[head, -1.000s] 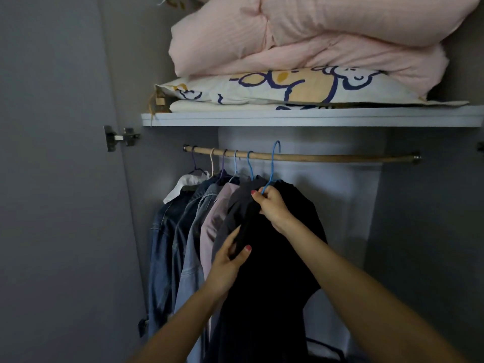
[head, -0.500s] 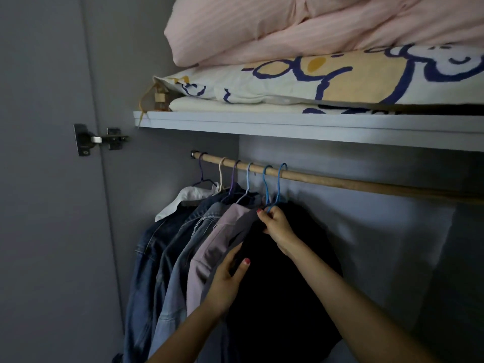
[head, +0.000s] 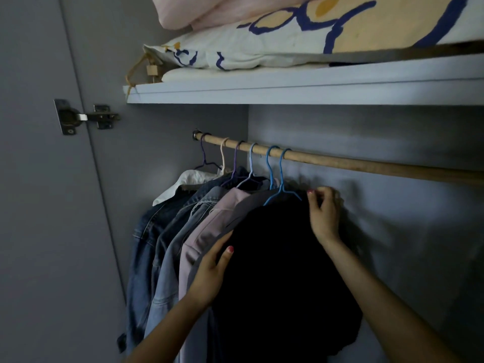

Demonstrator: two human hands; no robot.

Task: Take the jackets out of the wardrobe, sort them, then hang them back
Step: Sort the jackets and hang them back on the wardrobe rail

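on the rod (head: 340, 163) | black jacket (head: 282, 258) soft, limp | left hand (head: 212, 273) flat against it | right hand (head: 323, 213) pinching shoulder | lift by blue hanger (head: 281, 179)

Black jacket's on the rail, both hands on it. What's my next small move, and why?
Probably let go. The black jacket hangs from its blue hanger hooked over the rail; the right hand only touches its shoulder and the left hand rests on its front.

- Black jacket (head: 282, 258) at lower centre, on a blue hanger (head: 281, 176)
- Mauve jacket (head: 209, 226) and blue denim jackets (head: 157, 244) to its left
- White pillow (head: 301, 40), navy-and-yellow print, at top
- Pink quilt (head: 199, 11) at top
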